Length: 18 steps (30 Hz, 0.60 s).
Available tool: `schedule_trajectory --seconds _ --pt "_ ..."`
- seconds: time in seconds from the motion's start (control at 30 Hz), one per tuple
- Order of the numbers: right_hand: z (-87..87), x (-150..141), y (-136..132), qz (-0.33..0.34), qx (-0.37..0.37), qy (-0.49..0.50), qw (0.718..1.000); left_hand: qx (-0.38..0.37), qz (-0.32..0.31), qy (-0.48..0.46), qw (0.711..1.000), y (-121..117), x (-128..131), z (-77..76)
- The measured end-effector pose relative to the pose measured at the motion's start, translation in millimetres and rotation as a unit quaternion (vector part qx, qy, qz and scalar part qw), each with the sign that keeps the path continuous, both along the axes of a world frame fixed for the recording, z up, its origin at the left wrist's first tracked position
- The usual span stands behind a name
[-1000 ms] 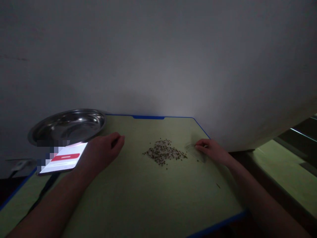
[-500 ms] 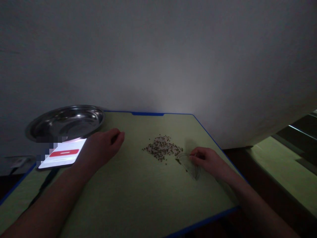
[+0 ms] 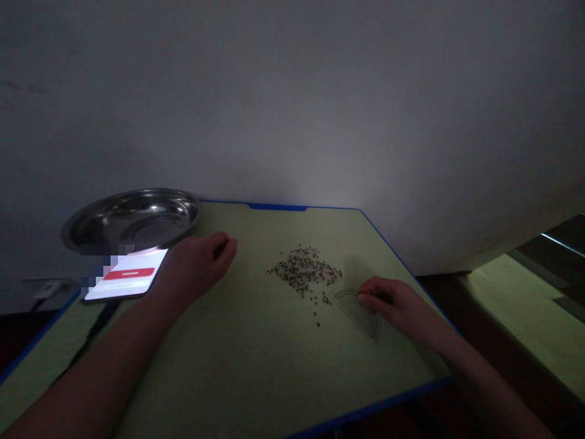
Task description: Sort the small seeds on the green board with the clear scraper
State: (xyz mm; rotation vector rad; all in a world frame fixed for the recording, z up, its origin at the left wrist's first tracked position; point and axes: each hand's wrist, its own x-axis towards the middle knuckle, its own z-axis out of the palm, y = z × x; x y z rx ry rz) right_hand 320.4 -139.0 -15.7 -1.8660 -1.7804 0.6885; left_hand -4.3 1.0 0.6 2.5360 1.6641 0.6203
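Note:
My right hand pinches the upper edge of a clear plastic protractor, tilted over the table at the right of a heap of small grains. The heap mixes pale and dark grains and is spread loosely. A few dark grains lie apart, between the heap and the protractor's straight edge. To the left of the heap, my left hand rests on the table in a loose fist, fingers curled, with nothing seen in it. Its wrist lies close beside a phone with a lit screen.
A wide steel basin stands at the back left, behind the phone. A dark strap or cable runs from under the phone. The pale table has a blue rim and meets a grey wall at the back.
The protractor has drawn slightly away from the heap, toward the near right, with my right hand. Several dark grains now lie loose on the heap's near side. My left hand stays in place.

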Motion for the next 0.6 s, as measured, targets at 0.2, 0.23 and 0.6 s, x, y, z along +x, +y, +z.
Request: schedule_trajectory --seconds 0.2,0.23,0.6 --pt "-1.9 -8 -9 0.015 -0.022 -0.003 1.0 -0.002 -0.003 0.008 1.0 1 0 -0.8" --pt "-3.0 -7 -8 0.014 -0.023 -0.008 1.0 -0.001 -0.002 0.008 1.0 1 0 -0.7" --pt "-7.7 -3 8 -0.004 -0.003 -0.025 1.0 0.008 0.007 0.005 1.0 4 1 -4.4"
